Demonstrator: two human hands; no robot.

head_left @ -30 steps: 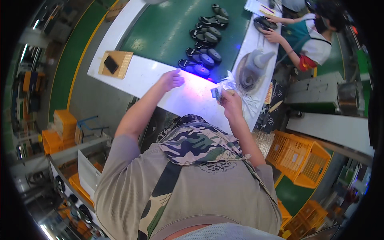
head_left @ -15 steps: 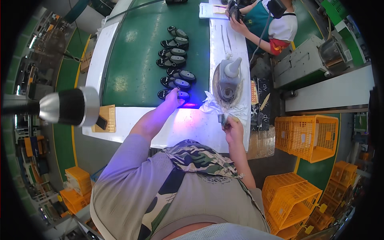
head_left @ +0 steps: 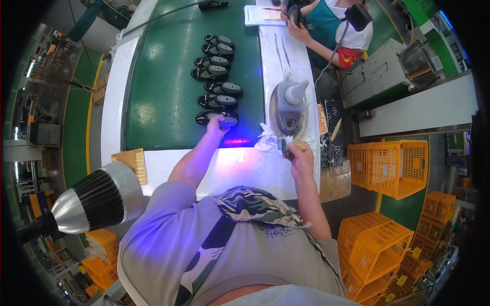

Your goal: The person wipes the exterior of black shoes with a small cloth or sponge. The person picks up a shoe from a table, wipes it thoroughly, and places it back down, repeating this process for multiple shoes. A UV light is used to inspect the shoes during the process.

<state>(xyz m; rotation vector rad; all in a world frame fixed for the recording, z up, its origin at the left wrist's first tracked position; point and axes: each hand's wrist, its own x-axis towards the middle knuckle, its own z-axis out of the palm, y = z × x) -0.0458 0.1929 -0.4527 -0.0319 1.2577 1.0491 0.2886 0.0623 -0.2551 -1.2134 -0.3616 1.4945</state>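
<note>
the white tabletop (head_left: 250,173) borders a green mat (head_left: 158,97) on its 9, 6 and 3 o'clock sides. the mat's near edge lies at 6 o'clock from the near shoe (head_left: 205,118), with a bare strip of green between them. open room is widest at 9 o'clock, between the shoes and the left border; a narrower bare strip lies at 3 o'clock, before the right border. six other shoes (head_left: 217,101) stretch toward 12 o'clock from the near shoe, grey soles showing, and a far shoe (head_left: 213,5) sits well apart beyond them.

the left hand (head_left: 216,126) reaches over the mat's near edge, its fingers on the near shoe at about 5 o'clock; whether they close round it, i cannot tell. the right hand (head_left: 302,157) is over the tabletop at 4 o'clock from that shoe, its fingers pinched on a small dark piece (head_left: 285,148), its kind unclear. at 10 o'clock from this hand lies a crumpled white cloth (head_left: 266,138); at 12 o'clock a grey bottle (head_left: 292,109) stands in a dish (head_left: 274,102), leaving little free room there.

at 8 o'clock from the near shoe, a tan board (head_left: 135,160) lies near the tabletop's corner, just beside a lamp (head_left: 99,199). at 1 o'clock, a co-worker's hands (head_left: 301,31) hold a dark shoe (head_left: 294,14).
</note>
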